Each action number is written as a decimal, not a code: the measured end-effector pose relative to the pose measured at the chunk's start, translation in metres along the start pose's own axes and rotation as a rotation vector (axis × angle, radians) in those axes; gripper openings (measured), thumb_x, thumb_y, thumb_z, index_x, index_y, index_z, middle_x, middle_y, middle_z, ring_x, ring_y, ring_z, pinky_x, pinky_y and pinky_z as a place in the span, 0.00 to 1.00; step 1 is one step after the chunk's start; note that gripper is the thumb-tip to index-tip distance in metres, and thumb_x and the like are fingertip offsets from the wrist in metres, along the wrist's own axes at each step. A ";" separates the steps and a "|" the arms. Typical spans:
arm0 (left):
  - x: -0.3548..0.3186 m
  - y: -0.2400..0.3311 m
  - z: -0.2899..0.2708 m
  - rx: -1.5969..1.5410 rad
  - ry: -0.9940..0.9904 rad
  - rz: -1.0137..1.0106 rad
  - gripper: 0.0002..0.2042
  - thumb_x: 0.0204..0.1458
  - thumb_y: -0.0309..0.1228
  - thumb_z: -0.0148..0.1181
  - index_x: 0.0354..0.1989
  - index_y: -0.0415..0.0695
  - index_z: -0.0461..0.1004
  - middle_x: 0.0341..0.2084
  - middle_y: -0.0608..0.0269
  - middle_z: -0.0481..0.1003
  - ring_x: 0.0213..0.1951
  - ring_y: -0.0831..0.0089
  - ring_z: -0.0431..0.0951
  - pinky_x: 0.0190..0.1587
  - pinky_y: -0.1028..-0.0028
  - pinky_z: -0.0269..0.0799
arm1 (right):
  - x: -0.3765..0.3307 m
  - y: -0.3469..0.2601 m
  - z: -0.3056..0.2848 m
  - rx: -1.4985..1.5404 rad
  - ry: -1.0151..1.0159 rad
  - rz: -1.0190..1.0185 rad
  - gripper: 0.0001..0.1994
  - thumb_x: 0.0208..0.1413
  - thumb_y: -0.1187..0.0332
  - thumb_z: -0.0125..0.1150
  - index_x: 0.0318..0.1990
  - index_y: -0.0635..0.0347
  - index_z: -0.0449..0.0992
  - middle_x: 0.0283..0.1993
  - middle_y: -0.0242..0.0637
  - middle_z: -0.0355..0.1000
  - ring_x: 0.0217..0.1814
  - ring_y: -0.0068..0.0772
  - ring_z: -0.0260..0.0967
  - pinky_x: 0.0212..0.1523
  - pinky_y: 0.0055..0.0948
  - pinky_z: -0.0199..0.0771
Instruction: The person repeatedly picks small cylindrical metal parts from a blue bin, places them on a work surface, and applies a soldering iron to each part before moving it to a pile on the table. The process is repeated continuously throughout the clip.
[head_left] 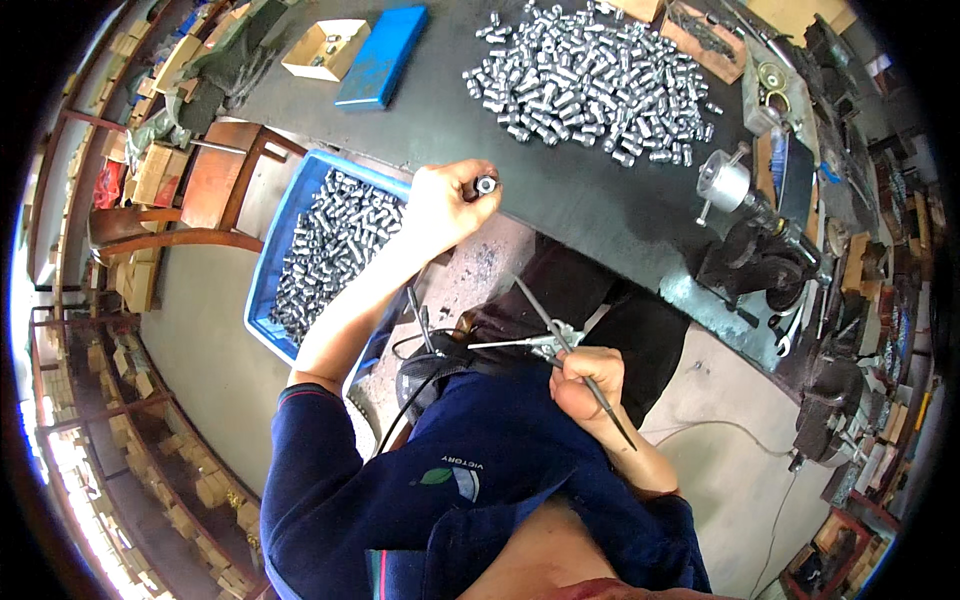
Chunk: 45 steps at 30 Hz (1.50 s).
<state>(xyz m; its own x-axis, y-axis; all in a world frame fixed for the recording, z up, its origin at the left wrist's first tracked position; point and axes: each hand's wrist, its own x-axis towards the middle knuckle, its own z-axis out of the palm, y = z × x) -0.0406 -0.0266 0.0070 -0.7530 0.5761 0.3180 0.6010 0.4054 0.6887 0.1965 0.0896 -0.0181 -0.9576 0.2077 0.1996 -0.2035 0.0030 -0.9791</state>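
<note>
My left hand point(447, 203) is closed around a small cylindrical metal fitting point(486, 185), whose open round end faces up, just off the near edge of the dark workbench point(440, 130). My right hand point(590, 383) grips a long thin tapered rod point(541, 312), which looks like a round file, slanting over my lap. Close to that hand lies a silver metal piece point(556, 341) with a thin rod; its kind is hard to make out. Beneath my left forearm stands a blue bin point(262, 290) of similar fittings. A large pile of fittings point(590, 85) covers the far bench.
A blue flat box point(383, 57) and an open carton point(325, 50) sit at the bench's far left. At its right stand a round metal chuck point(722, 178) and a wrench point(788, 335). A wooden chair point(220, 180) is left of the bin. Shelves with boxes line the left.
</note>
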 end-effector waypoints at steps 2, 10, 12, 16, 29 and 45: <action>0.022 -0.011 0.015 -0.099 -0.089 -0.086 0.09 0.41 0.27 0.62 0.31 0.36 0.76 0.11 0.64 0.70 0.13 0.83 0.67 0.17 0.80 0.61 | -0.002 0.002 -0.002 -0.079 0.006 -0.017 0.16 0.37 0.80 0.53 0.12 0.59 0.50 0.10 0.31 0.51 0.10 0.20 0.54 0.14 0.21 0.53; 0.123 -0.012 0.021 -0.854 -0.099 -0.154 0.25 0.46 0.21 0.58 0.54 0.33 0.61 0.38 0.49 0.74 0.27 0.72 0.77 0.33 0.78 0.74 | -0.014 0.012 -0.007 0.046 -0.004 0.101 0.16 0.40 0.80 0.53 0.12 0.60 0.52 0.12 0.32 0.58 0.12 0.21 0.59 0.15 0.20 0.58; 0.125 -0.008 0.012 -0.881 -0.069 -0.067 0.24 0.48 0.24 0.58 0.55 0.34 0.60 0.42 0.48 0.73 0.30 0.70 0.78 0.36 0.75 0.74 | -0.014 0.010 -0.008 0.027 0.016 0.104 0.16 0.41 0.80 0.53 0.12 0.60 0.51 0.12 0.32 0.58 0.12 0.21 0.59 0.15 0.20 0.58; 0.091 -0.024 -0.018 -0.705 -0.035 -0.091 0.20 0.50 0.26 0.58 0.51 0.34 0.65 0.30 0.53 0.77 0.29 0.73 0.77 0.34 0.77 0.72 | -0.012 0.009 -0.006 0.000 0.027 0.088 0.17 0.43 0.79 0.53 0.11 0.59 0.51 0.12 0.32 0.58 0.13 0.22 0.60 0.15 0.20 0.58; -0.183 -0.254 -0.162 0.138 0.115 -0.688 0.21 0.37 0.29 0.56 0.43 0.38 0.74 0.24 0.56 0.77 0.25 0.73 0.75 0.32 0.74 0.71 | -0.004 0.012 0.010 0.256 -0.019 0.120 0.22 0.48 0.64 0.60 0.12 0.58 0.54 0.12 0.34 0.58 0.12 0.23 0.57 0.13 0.20 0.56; -0.215 -0.262 -0.131 0.866 -0.113 -0.806 0.07 0.39 0.34 0.55 0.27 0.47 0.72 0.26 0.55 0.76 0.32 0.55 0.77 0.34 0.59 0.72 | -0.005 0.011 0.008 0.199 -0.001 0.207 0.21 0.47 0.65 0.60 0.13 0.59 0.54 0.13 0.33 0.59 0.14 0.23 0.60 0.16 0.20 0.58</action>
<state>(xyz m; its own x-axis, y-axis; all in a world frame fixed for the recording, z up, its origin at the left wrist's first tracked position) -0.0710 -0.3493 -0.1567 -0.9953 -0.0236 -0.0942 -0.0219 0.9996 -0.0198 0.1974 0.0806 -0.0297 -0.9831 0.1831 -0.0035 -0.0397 -0.2318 -0.9719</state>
